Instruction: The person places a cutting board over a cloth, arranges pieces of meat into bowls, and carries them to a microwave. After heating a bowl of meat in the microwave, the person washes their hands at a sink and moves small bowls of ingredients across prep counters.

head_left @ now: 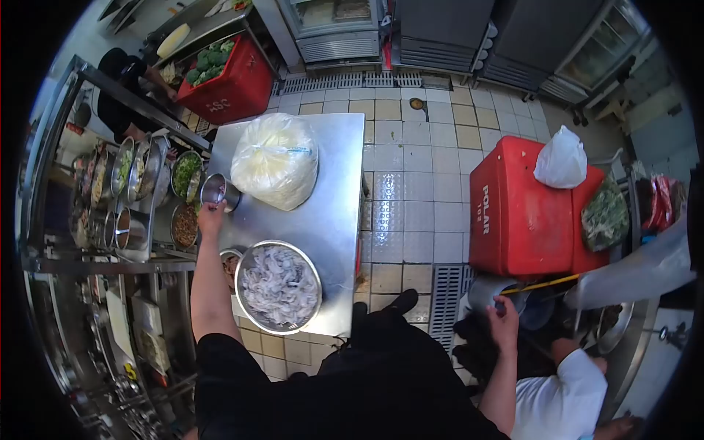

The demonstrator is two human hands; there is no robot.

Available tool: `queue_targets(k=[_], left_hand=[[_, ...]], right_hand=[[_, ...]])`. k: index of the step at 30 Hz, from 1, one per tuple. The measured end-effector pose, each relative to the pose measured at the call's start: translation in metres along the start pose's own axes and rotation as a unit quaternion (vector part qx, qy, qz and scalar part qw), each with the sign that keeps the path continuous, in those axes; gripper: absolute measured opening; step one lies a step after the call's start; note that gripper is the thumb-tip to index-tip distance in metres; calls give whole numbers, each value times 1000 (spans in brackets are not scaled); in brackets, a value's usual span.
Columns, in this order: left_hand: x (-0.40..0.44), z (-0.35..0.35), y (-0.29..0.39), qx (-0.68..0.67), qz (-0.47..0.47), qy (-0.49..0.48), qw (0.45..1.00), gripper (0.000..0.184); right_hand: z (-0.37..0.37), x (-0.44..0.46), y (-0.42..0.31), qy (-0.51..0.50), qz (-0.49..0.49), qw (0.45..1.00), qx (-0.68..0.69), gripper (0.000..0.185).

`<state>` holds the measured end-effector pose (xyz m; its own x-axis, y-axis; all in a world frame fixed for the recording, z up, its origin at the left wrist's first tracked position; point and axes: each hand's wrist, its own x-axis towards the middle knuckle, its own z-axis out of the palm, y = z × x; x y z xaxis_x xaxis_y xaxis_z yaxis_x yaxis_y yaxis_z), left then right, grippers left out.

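Observation:
My left hand [211, 218] reaches to the left edge of the steel table and has its fingers closed on the rim of a small metal pot [228, 196]. Right behind the pot sits a large clear plastic bag [275, 161] of something pale yellow. Nearer me, a round colander [280, 287] is heaped with whitish-grey pieces that look like raw seafood. My right hand [504, 321] hangs out to the right, fingers loosely bent and apart, in front of a grey container [487, 292]. Whether it touches that container is hard to tell.
Bowls of chopped food, one of green pieces [187, 172], line the left rack. A red crate [227, 84] holds broccoli. Red cooler boxes [517, 227] stand at right, a white bag [561, 158] on top. A person in a white shirt [561, 400] is close to my right arm; another person [121, 88] works far left.

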<state>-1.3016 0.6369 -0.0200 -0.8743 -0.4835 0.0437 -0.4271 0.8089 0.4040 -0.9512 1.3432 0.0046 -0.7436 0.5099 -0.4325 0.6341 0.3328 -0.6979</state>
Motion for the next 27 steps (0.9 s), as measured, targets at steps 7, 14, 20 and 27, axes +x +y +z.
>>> queue_targets(k=[7, 14, 20, 27], left_hand=[[-18, -7, -2, -45, -75, 3, 996, 33], [-16, 14, -1, -39, -162, -9, 986, 30], [-25, 23, 14, -67, -216, 36, 973, 29], [-10, 43, 19, -125, -308, 133, 934, 25]], right_hand=[[-23, 93, -117, -62, -117, 991, 4, 32], [-38, 194, -179, -114, -198, 974, 11, 35], [-73, 289, -100, 8, -176, 976, -125, 25], [-70, 329, 5, -115, 90, 985, 91, 8]])
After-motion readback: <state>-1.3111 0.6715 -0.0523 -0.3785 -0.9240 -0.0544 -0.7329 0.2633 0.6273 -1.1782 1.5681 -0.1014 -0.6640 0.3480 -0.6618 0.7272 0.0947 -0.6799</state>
